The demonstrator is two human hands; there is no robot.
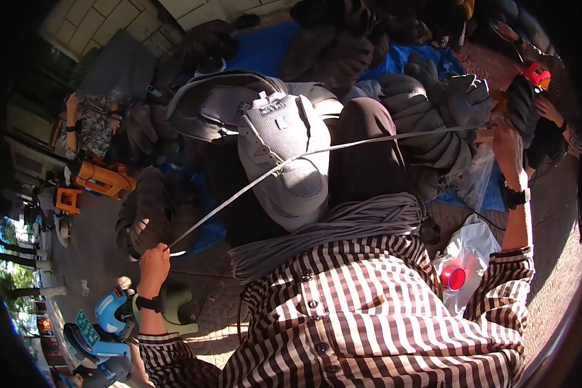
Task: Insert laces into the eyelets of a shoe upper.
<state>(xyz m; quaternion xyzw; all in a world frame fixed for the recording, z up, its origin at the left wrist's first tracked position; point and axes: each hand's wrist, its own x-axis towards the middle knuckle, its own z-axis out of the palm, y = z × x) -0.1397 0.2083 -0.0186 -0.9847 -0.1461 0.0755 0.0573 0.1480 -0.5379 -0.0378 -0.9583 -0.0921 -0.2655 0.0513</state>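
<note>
A grey shoelace (220, 210) is stretched taut on a slant across a light grey sneaker (297, 178). My left hand (154, 268) is closed on the lace's lower left end. Out at the upper right, my right hand (509, 152) grips the other end. The sneaker rests at my knees with its toe toward me, and the lace crosses over its tongue. Another grey shoe (207, 107) lies just behind it, its opening showing. Across my lap is a thick bundle of grey laces (368, 223).
Dark and grey shoes (420, 110) are piled beyond my knees on a blue tarp (265, 48). A white plastic bag with a red cup (454, 278) sits by my right side. Orange stools (103, 178) and a parked blue scooter (110, 317) stand to the left. Other people sit nearby.
</note>
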